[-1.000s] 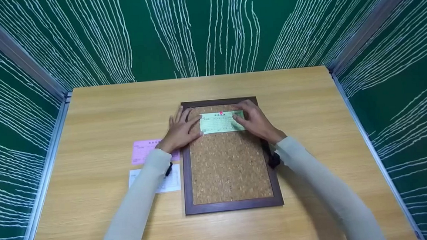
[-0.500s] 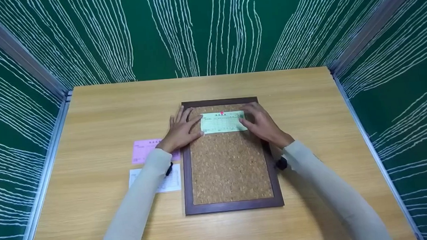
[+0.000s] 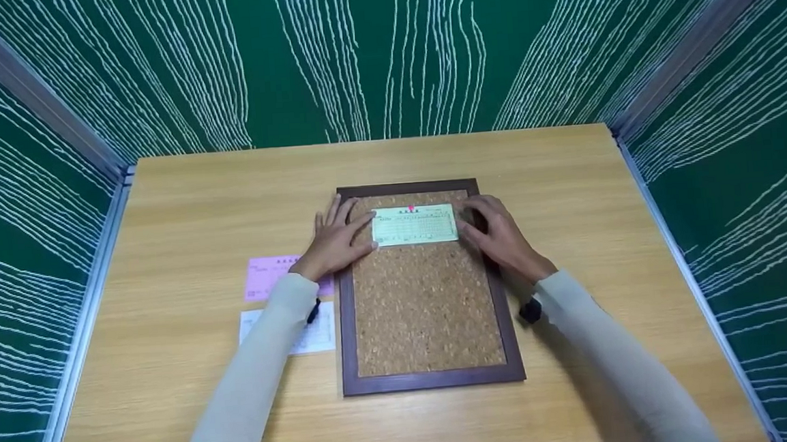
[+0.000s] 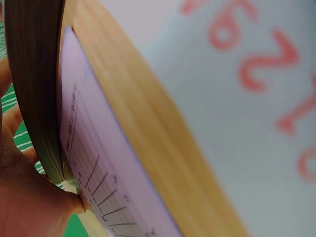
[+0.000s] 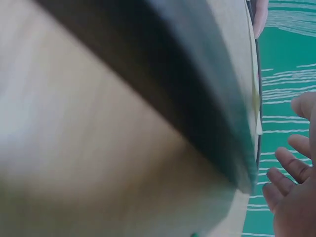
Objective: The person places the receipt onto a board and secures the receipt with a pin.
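A corkboard (image 3: 426,308) in a dark brown frame (image 3: 434,381) lies flat on the table. Near its top is a pale green printed slip (image 3: 414,230) with a pink-red push pin (image 3: 411,208) at its upper middle. My left hand (image 3: 333,246) rests spread over the frame's left side, index fingertip and thumb tip at the slip's left edge. Just beyond the slip's right edge, my right hand (image 3: 504,238) sits over the frame's right side, fingers loosely bent and holding nothing. The right wrist view shows this right hand (image 5: 296,182) with fingers apart.
Left of the board lie a pink printed slip (image 3: 267,276) and a white one (image 3: 315,335), both partly under my left arm. In the left wrist view, a white surface with red writing (image 4: 266,64) looms close. Green walls with white lines (image 3: 308,55) surround the wooden table (image 3: 195,212).
My right hand has drawn back rightward off the green slip, uncovering its right end and corner. My left hand stays where it was, and the pinned slip keeps its place on the board.
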A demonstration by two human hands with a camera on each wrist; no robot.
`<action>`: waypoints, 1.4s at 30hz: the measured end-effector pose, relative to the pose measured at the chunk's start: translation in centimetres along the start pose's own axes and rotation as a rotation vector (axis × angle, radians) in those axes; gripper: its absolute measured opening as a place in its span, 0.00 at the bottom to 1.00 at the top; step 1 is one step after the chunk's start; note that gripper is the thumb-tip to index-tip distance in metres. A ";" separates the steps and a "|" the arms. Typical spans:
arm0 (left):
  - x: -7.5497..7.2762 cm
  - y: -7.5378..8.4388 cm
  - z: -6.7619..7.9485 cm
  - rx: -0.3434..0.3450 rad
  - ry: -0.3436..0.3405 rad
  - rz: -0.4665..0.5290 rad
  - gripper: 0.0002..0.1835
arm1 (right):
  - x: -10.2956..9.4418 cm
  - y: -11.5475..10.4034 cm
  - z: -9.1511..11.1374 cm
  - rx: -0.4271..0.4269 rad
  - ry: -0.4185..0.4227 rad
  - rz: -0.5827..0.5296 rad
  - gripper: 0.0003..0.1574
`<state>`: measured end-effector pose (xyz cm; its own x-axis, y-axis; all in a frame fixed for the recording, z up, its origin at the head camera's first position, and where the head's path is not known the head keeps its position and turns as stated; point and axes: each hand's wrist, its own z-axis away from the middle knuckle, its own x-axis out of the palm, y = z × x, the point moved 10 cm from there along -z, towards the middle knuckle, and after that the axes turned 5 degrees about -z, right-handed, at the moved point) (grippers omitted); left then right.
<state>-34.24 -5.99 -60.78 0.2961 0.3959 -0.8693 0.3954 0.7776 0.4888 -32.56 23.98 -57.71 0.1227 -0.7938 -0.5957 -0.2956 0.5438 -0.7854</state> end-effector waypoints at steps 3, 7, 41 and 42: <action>0.1 0.0 -0.1 -0.001 -0.002 -0.007 0.40 | -0.1 0.8 0.5 0.025 -0.005 0.002 0.34; 0.2 -0.1 -0.2 0.006 -0.004 -0.007 0.40 | 0.0 1.5 1.0 0.041 -0.024 0.002 0.37; -0.1 0.0 0.0 0.014 -0.005 -0.006 0.40 | -0.5 4.7 1.9 0.076 -0.026 0.051 0.40; -0.1 -0.1 0.0 0.014 -0.006 -0.006 0.40 | -0.5 4.7 1.9 0.078 -0.028 0.053 0.40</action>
<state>-34.30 -6.05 -60.75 0.2986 0.3879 -0.8720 0.4091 0.7734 0.4842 -32.23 27.40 -61.44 0.1360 -0.7561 -0.6401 -0.2273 0.6051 -0.7630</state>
